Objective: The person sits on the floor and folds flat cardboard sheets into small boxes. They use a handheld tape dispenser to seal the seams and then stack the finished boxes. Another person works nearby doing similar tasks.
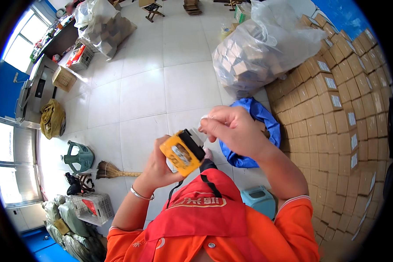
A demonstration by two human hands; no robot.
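My left hand [153, 169] grips a small yellow printed box [174, 153] from its left side and below, in front of my chest. The box is tilted, and a black band runs along its upper right side. A pale, see-through strip [197, 134] stands out from that black side. Close above it, my right hand [236, 130] is closed in a pinch. A bit of whitish, thin material [203, 118] shows at its fingertips. Whether this bit joins the strip on the box I cannot tell.
Stacked brown cartons [336, 109] fill the right side. Beside them sit a big clear bag of small cartons [249, 61], an open blue bag [270, 124] and a light-blue bin [258, 201]. On the left are a green stool [81, 157], a broom [109, 170] and a grey crate [96, 207].
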